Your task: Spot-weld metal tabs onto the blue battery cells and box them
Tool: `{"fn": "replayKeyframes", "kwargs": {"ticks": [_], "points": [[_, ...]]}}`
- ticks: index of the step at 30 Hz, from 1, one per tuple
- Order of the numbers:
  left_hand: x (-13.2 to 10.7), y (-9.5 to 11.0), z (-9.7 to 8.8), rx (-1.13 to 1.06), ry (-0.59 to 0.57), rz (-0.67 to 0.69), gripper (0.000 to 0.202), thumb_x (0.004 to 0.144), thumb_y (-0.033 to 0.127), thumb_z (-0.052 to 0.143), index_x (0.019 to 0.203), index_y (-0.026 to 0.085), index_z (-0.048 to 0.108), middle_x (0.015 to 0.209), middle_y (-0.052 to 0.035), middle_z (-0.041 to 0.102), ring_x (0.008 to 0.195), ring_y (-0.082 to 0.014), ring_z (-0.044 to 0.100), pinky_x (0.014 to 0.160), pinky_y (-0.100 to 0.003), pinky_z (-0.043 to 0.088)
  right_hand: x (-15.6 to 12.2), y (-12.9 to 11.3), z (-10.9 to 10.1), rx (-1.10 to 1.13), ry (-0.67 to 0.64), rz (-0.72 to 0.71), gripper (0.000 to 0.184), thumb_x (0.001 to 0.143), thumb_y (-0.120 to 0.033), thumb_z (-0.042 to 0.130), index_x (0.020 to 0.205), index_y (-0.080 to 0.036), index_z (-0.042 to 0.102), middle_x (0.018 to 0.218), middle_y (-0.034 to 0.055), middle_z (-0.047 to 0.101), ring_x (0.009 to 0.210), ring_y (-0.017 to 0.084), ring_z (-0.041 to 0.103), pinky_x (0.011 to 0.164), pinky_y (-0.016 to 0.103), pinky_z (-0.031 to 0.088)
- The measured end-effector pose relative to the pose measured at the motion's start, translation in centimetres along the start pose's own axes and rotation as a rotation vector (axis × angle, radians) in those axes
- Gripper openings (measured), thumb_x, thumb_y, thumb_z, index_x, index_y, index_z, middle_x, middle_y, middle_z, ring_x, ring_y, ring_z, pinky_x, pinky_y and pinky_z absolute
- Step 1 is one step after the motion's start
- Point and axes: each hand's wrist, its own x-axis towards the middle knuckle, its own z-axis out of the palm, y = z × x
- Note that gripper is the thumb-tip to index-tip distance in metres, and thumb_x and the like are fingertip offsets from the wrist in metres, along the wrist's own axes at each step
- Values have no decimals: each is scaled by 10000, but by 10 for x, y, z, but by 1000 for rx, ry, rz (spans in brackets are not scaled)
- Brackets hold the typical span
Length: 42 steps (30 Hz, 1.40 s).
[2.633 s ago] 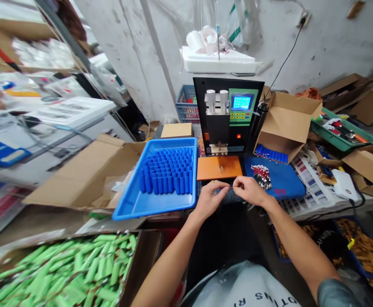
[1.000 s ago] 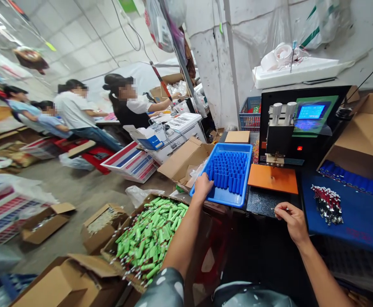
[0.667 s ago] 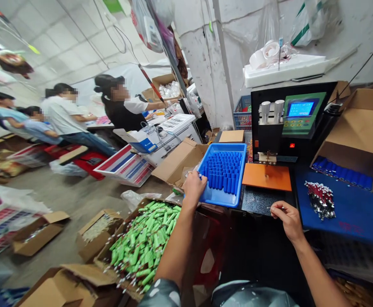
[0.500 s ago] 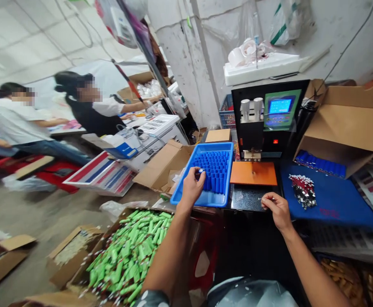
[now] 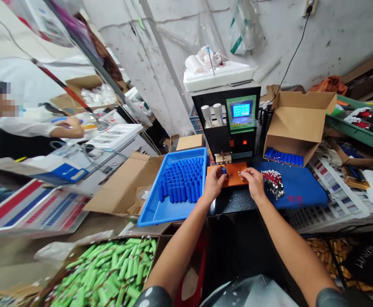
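My left hand (image 5: 214, 185) grips one blue cylindrical battery cell (image 5: 224, 171), held upright at the orange board (image 5: 233, 181) of a black spot welder (image 5: 212, 138). Across the board, my right hand (image 5: 254, 184) pinches a small pale piece (image 5: 239, 172), too small to make out fully. To the left, a blue tray (image 5: 151, 215) holds rows of standing blue cells (image 5: 183, 181). Right of my right hand, a pile of red and black leads (image 5: 273, 183) with white ends lies on a blue mat (image 5: 308, 192).
An open carton (image 5: 297, 123) with blue cells stands behind the mat. Green-wrapped cells (image 5: 109, 273) fill a box below left. A green bin (image 5: 365, 128) is at far right. Another person's arm (image 5: 68, 128) is at the left table.
My left hand has moved right with the cell, from over the blue tray to the orange board. My right hand has come up to the board. The view has turned right.
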Motion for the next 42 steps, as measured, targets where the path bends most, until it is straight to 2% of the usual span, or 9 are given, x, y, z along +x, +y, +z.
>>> {"fn": "replayKeyframes", "kwargs": {"ticks": [3,9,14,18,21,25,35,42], "points": [[2,0,1,-20,-56,11,208,769,204,622,968,150,642,900,-58,711,844,-187,670,823,-330,541,11,3,8,14,-28,35,211,648,-385,692,696,-186,638,697,39,676,685,202,637,636,294,506],[4,-6,5,-107,-38,27,271,749,270,685,987,143,668,921,-66,723,866,-197,667,849,-342,534,24,3,23,76,-89,112,167,597,-325,710,628,-180,632,634,30,673,642,189,634,620,280,489],[2,-9,8,-239,-72,19,277,772,297,667,998,136,666,966,-79,720,891,-198,671,872,-347,531,28,3,36,149,-75,175,168,580,-326,684,603,-187,591,620,19,659,630,184,629,610,278,483],[0,-8,9,-243,-59,8,285,772,307,668,1007,144,670,977,-79,724,899,-205,674,873,-355,537,32,8,43,10,-62,103,195,624,-364,651,574,-198,562,588,4,622,628,186,609,585,277,474],[0,-9,9,-251,-62,6,277,774,306,664,999,145,670,975,-78,727,892,-205,678,877,-357,536,35,13,43,-151,-51,28,205,676,-375,617,576,-202,570,554,-5,593,626,183,591,568,269,454],[0,-11,10,-266,-50,1,279,770,296,666,1008,152,668,1001,-76,727,924,-210,679,906,-363,529,38,16,42,-250,-50,-26,217,704,-369,595,568,-202,575,535,-8,576,611,177,570,556,262,427],[-1,-4,12,-280,-34,11,256,775,287,662,996,159,673,948,-56,727,884,-209,682,858,-357,545,41,16,44,-343,-50,-58,196,700,-344,591,567,-199,589,540,-8,575,611,176,556,549,255,406],[0,-7,11,-259,-17,20,278,784,293,659,1029,164,682,1000,-61,729,941,-220,677,910,-380,528,41,15,46,-338,-69,-63,181,688,-342,590,596,-193,634,564,-1,610,616,184,571,556,259,421]]}}
